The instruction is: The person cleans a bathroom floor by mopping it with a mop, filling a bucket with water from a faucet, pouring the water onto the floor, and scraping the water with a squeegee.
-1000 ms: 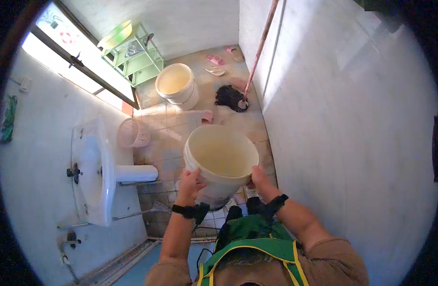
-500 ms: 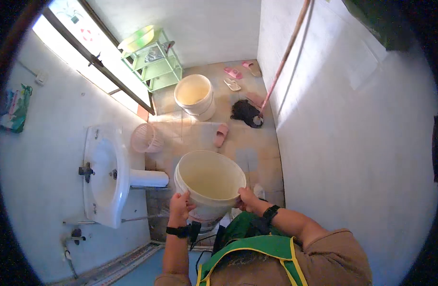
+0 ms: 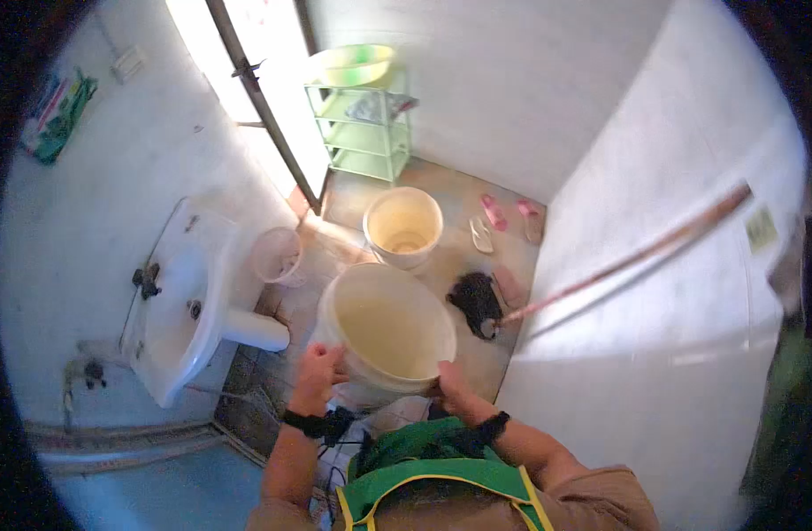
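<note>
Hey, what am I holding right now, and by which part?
The large white bucket, held at or just under its rim: your left hand on one side, your right hand on the other.

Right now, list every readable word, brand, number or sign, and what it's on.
Nothing legible.
Pack, far left: any print too blurred to read.
Pale patch, far right: too blurred to tell if it's a label.
Held bucket: no text visible.
</note>
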